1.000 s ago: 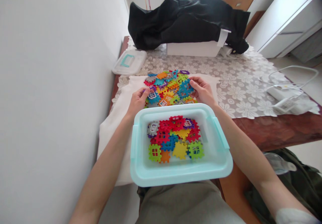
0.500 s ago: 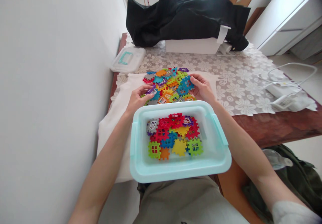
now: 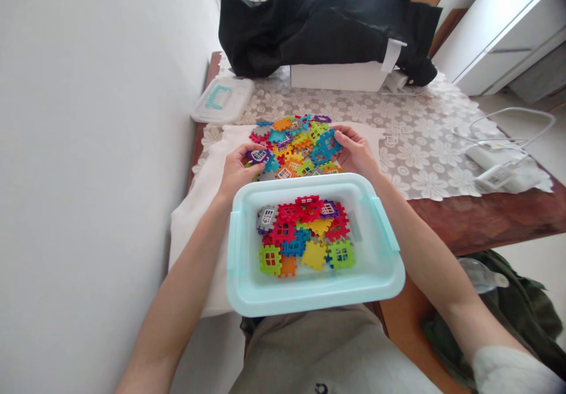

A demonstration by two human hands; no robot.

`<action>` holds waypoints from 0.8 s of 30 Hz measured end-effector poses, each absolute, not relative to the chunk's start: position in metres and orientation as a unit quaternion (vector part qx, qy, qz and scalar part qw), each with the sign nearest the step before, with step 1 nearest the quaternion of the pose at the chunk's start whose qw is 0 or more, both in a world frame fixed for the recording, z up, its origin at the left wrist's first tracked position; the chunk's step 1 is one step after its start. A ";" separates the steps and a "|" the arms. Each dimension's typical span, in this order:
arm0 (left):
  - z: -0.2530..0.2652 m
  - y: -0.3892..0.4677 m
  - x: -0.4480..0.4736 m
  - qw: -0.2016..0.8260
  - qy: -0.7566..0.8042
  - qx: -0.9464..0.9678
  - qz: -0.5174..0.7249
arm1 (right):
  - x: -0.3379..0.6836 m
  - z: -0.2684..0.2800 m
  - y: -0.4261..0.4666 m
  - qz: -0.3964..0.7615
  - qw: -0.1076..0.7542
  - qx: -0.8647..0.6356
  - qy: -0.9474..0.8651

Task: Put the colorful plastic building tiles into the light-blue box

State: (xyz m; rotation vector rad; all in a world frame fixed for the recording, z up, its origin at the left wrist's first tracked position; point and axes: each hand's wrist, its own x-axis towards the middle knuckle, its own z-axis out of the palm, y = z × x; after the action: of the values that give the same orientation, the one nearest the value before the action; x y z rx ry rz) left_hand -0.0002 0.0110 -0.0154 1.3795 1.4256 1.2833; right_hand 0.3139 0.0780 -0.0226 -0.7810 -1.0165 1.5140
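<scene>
A purple building tile [image 3: 259,156] with a white window insert is pinched in my left hand [image 3: 239,168], at the left side of a colourful pile of interlocking plastic tiles [image 3: 294,157]. My right hand [image 3: 356,151] grips a blue building tile [image 3: 328,141] between thumb and fingers at the pile's right side. Nearer to me than the pile is a pale turquoise plastic bin [image 3: 375,270]. Red, yellow, blue, green, orange and grey tiles lie inside it, among them a yellow tile [image 3: 314,255] and a green window tile [image 3: 341,255].
The bin's clear lid [image 3: 234,100] with a turquoise handle lies at the table's back left. Black cloth [image 3: 327,25] drapes over a white box [image 3: 336,77] at the back. A white device with a cable [image 3: 504,167] rests at the right edge, and a wall [image 3: 97,117] borders the left.
My left hand has shifted slightly left and drawn the purple tile out, so its white window now faces up. My right hand keeps its hold on the blue tile.
</scene>
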 end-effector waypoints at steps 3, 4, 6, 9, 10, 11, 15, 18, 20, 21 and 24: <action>-0.015 0.012 0.001 0.373 0.558 0.521 0.528 | 0.314 -0.019 0.075 0.635 0.552 -0.314 -0.439; -0.016 0.012 0.001 0.368 0.555 0.517 0.538 | 0.314 -0.017 0.073 0.636 0.553 -0.308 -0.441; -0.019 0.014 0.002 0.362 0.542 0.513 0.559 | 0.313 -0.013 0.070 0.641 0.549 -0.297 -0.446; -0.021 0.015 0.002 0.370 0.514 0.507 0.585 | 0.312 -0.007 0.064 0.650 0.540 -0.281 -0.455; -0.021 0.015 0.002 0.372 0.506 0.505 0.592 | 0.313 -0.005 0.063 0.653 0.537 -0.274 -0.458; -0.020 0.015 0.003 0.374 0.498 0.505 0.597 | 0.314 -0.004 0.061 0.656 0.534 -0.267 -0.462; -0.013 0.014 0.002 0.367 0.481 0.519 0.603 | 0.320 0.001 0.052 0.665 0.514 -0.246 -0.483; -0.010 0.014 -0.001 0.350 0.468 0.523 0.620 | 0.323 0.004 0.046 0.682 0.481 -0.224 -0.503; -0.010 0.015 -0.003 0.349 0.458 0.518 0.632 | 0.323 0.007 0.044 0.701 0.444 -0.210 -0.517; -0.010 0.015 -0.003 0.353 0.456 0.516 0.634 | 0.323 0.009 0.043 0.709 0.424 -0.207 -0.524; -0.012 0.016 -0.003 0.366 0.453 0.504 0.638 | 0.323 0.011 0.041 0.723 0.392 -0.191 -0.535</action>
State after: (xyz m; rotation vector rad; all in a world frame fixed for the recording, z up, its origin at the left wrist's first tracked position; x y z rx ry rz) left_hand -0.0028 0.0159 -0.0116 1.2951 1.1650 1.6393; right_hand 0.3226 0.0410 0.0115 -0.4851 -1.3598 1.8373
